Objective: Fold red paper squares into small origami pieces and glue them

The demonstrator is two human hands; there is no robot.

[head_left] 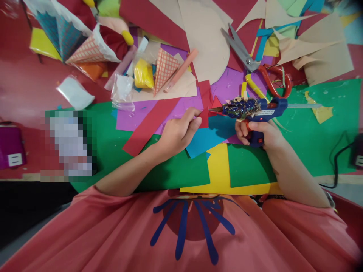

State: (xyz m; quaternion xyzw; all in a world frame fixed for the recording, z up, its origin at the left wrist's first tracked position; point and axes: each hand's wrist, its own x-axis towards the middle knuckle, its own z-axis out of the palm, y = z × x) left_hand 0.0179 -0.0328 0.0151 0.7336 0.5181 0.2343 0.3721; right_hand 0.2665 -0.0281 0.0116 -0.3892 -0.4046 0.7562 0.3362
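Note:
In my right hand [259, 132] is a blue glue gun [272, 107], gripped by its handle, with its nozzle pointing left and a clear glue stick out of its back. Scraps and dried bits cover its front. My left hand [181, 130] pinches a small red paper piece [203, 118] between thumb and fingers, at the nozzle's tip. Beneath the hands lie a blue sheet [202, 141], a purple sheet [136, 120] and a green sheet [170, 170]. A red strip [151, 126] rests just left of my left hand.
Red-handled scissors [249, 62] lie open beyond the glue gun. Paper cones [93, 47], clay packets [143, 73] and beige paper [205, 41] spread across the far side. A blurred-out object [72, 143] is at the left, a black cable [336, 162] at the right.

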